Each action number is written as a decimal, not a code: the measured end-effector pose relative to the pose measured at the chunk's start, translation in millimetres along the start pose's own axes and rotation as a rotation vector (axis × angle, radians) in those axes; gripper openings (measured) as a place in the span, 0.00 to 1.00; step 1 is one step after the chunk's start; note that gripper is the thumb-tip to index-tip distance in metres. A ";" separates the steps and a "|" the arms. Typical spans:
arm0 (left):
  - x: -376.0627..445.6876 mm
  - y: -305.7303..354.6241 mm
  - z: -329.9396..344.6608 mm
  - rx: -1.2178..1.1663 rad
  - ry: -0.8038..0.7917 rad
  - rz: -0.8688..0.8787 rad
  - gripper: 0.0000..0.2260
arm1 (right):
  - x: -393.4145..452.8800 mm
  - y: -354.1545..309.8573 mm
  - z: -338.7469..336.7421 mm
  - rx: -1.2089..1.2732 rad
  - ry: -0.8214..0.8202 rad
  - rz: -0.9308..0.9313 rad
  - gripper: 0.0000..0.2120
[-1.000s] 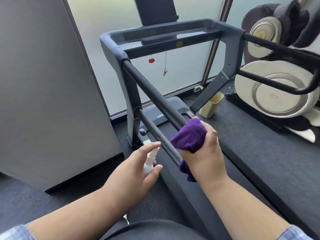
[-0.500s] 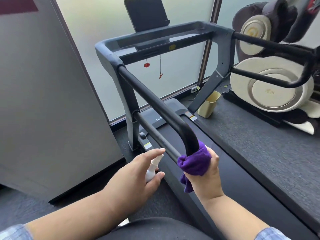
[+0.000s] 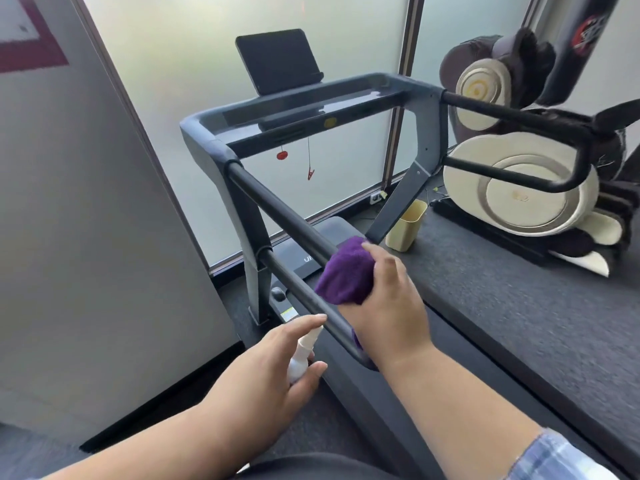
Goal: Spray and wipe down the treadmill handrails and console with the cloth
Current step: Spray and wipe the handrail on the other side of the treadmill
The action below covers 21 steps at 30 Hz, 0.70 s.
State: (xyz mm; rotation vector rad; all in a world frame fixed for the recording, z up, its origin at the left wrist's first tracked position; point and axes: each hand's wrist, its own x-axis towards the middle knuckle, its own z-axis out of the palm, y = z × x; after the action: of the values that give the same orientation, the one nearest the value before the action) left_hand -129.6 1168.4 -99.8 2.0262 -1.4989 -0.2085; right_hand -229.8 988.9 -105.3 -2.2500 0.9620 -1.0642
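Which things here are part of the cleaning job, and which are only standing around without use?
Part of the job:
- purple cloth, gripped by the right hand
- white spray bottle, held in the left hand
- left handrail
- console

Just lying about:
- yellow bin
- tablet on the console
- cream and dark machine to the right

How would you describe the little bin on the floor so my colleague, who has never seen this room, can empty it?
Start at the treadmill by the frosted window. Follow its right-hand slanted support leg down to the dark carpet. The bin stands there, just right of the leg's foot: a small, pale yellow, open-topped plastic tub, the only yellow container among the black and cream gym gear.
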 end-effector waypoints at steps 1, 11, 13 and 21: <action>-0.8 -2.6 -0.5 0.002 0.003 -0.005 0.26 | -9.5 7.0 2.2 -0.013 0.038 -0.005 0.41; -6.3 -18.3 -2.4 -0.011 0.003 -0.055 0.28 | -83.6 70.5 24.1 0.745 -0.075 0.507 0.14; -4.8 -19.4 -2.4 -0.014 0.009 -0.056 0.27 | -89.2 73.0 21.0 0.747 -0.107 0.503 0.14; 9.0 -34.2 3.8 -0.068 0.011 -0.070 0.24 | -6.4 2.7 -13.0 -0.048 -0.115 0.249 0.35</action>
State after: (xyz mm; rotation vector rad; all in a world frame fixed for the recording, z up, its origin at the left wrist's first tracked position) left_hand -100.3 1164.9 -119.6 2.0240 -1.3974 -0.2727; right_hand -244.1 990.5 -102.4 -2.1336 1.1913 -0.8033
